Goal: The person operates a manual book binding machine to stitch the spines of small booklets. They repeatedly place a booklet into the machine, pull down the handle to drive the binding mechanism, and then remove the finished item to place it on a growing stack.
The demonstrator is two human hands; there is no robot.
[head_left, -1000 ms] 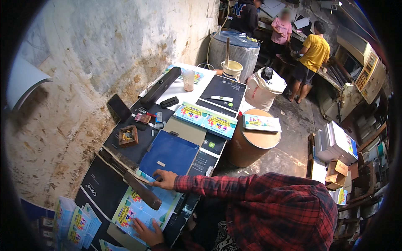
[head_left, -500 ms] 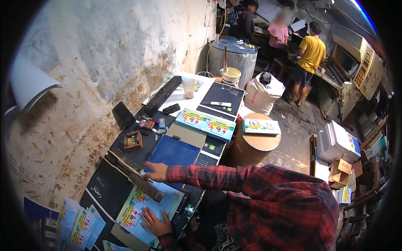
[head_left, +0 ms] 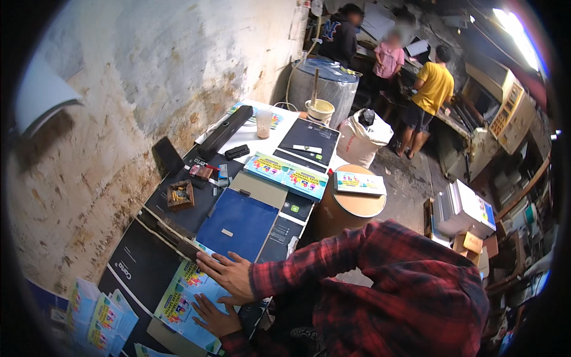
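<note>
Directly beneath left grip point(head_left: 216, 317), colourful sheet point(head_left: 183, 296).

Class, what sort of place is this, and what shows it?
Likely a printing or bookbinding workshop: colourful printed sheets repeat one design, a paper stack stands to the right, and a large beige machine sits farther back.

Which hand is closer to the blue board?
Right. The right hand is just below the blue board in the picture; the left hand is farther down, on printed paper.
</note>
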